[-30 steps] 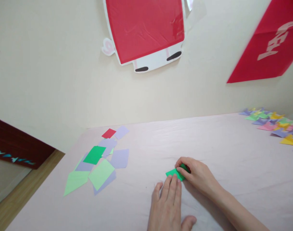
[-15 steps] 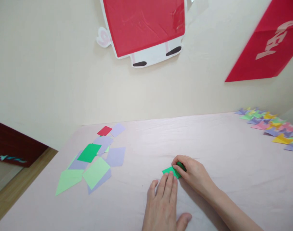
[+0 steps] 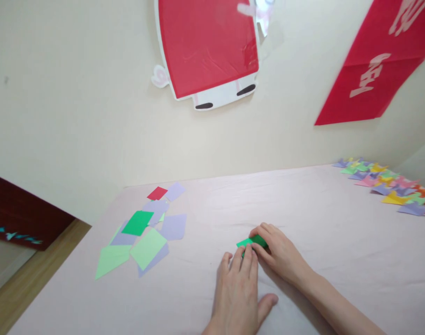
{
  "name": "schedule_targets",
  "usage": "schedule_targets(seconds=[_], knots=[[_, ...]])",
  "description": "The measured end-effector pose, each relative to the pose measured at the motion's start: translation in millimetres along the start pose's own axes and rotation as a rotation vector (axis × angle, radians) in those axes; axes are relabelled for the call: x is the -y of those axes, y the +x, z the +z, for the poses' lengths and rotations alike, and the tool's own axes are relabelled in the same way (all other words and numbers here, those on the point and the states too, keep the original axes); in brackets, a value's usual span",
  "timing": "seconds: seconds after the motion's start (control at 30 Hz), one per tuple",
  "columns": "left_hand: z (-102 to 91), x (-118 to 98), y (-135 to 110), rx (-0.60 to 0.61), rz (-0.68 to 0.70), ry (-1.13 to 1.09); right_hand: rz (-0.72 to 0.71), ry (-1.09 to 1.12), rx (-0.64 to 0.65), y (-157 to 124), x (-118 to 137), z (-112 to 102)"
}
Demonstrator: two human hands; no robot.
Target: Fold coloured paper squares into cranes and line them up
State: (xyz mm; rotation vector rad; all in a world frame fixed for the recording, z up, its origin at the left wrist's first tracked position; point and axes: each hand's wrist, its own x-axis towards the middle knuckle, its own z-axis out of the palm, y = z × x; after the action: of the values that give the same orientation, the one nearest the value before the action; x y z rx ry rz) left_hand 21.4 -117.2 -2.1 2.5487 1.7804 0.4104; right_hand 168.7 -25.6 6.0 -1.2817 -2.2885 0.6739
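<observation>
A small piece of folded green paper (image 3: pixel 245 242) lies on the pale pink cloth (image 3: pixel 212 298) in front of me. My left hand (image 3: pixel 238 284) rests palm down with its fingers stretched out, the fingertips touching the paper's near edge and the thumb held out to the side. At the paper's right end, my right hand (image 3: pixel 275 249) has thumb and fingers closed on a raised, curled part of it. The fingers hide some of the paper, so its exact folds cannot be made out.
Loose paper squares in purple, light green (image 3: pixel 148 248), dark green (image 3: pixel 138 223) and red (image 3: pixel 157 193) lie overlapping at the left. Rows of small folded paper figures (image 3: pixel 395 197) stand at the far right. Behind the cloth rises a wall (image 3: pixel 254 144) with red decorations (image 3: pixel 212 46).
The camera view has shifted slightly. My right hand has moved a little over the green paper, whose right part now looks curled up; my left fingers are slightly more bent.
</observation>
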Motion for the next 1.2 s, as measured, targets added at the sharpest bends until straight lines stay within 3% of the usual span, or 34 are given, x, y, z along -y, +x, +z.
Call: schedule_targets(seconds=[0.2, 0.5, 0.7, 0.87, 1.03, 1.2], knots=[[-8.9, -4, 3, 0.072, -0.026, -0.033, 0.004, 0.035, -0.058, -12, 0, 1], [-18.5, -2, 3, 0.101, -0.083, 0.024, -0.013, 0.103, -0.076, -5, -13, 5], [-20.9, 2, -2, 0.096, -0.096, 0.059, -0.053, 0.304, -0.120, -3, -36, 7], [-27.9, 2, -8, 0.085, -0.127, 0.048, 0.023, 0.532, -0.149, -1, -45, 4], [-16.6, 6, -21, 0.012, -0.181, -0.040, 0.053, 0.684, -0.048, -3, -39, -5], [1.2, 10, -14, -0.082, -0.299, -0.184, 0.023, 0.538, -0.032, -7, -28, -4]])
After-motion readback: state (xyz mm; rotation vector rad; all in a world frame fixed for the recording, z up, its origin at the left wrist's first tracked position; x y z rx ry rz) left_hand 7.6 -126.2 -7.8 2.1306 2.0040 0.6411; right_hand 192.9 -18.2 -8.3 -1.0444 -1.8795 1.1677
